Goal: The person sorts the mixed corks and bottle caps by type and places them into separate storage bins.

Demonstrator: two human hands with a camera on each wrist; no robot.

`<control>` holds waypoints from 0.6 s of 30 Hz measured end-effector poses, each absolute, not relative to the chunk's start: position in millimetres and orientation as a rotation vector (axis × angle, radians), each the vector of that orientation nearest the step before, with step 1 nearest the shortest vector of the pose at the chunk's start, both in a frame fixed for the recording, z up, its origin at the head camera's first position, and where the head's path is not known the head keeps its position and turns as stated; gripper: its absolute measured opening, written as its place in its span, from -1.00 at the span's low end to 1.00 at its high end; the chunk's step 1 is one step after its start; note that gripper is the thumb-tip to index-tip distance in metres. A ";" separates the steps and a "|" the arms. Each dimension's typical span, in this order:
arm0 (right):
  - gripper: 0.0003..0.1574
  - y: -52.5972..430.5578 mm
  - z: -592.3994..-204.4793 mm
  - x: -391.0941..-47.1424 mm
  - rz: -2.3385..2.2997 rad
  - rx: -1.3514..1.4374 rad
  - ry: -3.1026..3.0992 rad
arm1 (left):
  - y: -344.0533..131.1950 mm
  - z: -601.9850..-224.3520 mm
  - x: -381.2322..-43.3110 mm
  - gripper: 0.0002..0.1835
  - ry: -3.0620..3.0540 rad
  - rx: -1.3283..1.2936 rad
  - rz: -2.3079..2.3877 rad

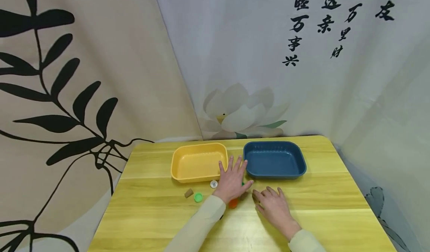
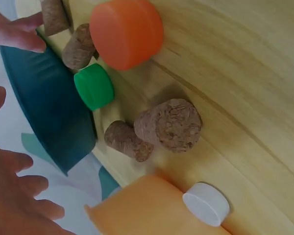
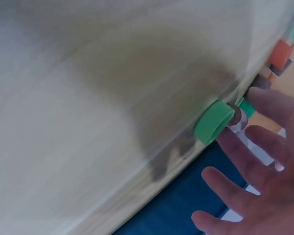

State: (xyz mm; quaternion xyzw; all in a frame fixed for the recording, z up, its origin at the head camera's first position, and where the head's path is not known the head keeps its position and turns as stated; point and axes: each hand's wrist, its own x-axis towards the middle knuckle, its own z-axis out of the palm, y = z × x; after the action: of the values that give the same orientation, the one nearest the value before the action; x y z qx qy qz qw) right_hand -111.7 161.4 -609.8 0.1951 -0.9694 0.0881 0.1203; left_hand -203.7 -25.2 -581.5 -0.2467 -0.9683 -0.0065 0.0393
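Left hand [image 1: 232, 183] and right hand [image 1: 275, 209] spread empty fingers [image 3: 230, 190] near corks [image 2: 174, 125]. A low sleeve [image 1: 201, 224] could knock the orange cap [image 2: 127, 34] rolling.

- Beyond the far edge of your yellow, wood-grained worktop [image 1: 134, 222], pale cloth [image 1: 235, 39] shows black characters [image 1: 295, 43] and a lotus [image 1: 240, 115].
- Past its left edge, you see cream cloth [image 1: 127, 39] bearing a black leafy branch [image 1: 50, 123].

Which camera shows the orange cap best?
The left wrist view: the orange cap looks large and close there. The head view shows it small, partly hidden by the left hand. The right wrist view shows it small, near the right edge.
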 end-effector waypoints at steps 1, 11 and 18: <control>-0.39 161.2 -610.2 -112.0 0.260 0.582 -2.818 | -23.1 -582.0 -205.3 -0.10 -2.971 -0.756 -0.004; -0.73 156.0 -613.4 -112.5 0.253 0.538 -2.780 | -19.8 -593.5 -204.3 -0.14 -2.966 -0.762 0.037; -0.59 164.9 -602.2 -106.9 0.336 0.500 -2.752 | -22.6 -593.3 -203.7 -0.18 -2.977 -0.741 -0.007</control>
State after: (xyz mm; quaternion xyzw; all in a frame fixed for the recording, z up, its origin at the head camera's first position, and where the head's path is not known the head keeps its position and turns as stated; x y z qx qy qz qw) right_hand -106.9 164.9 -602.2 0.1752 -0.9640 0.1178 0.1614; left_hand -203.7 -22.6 -593.3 -0.2413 -0.9698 -0.0022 0.0371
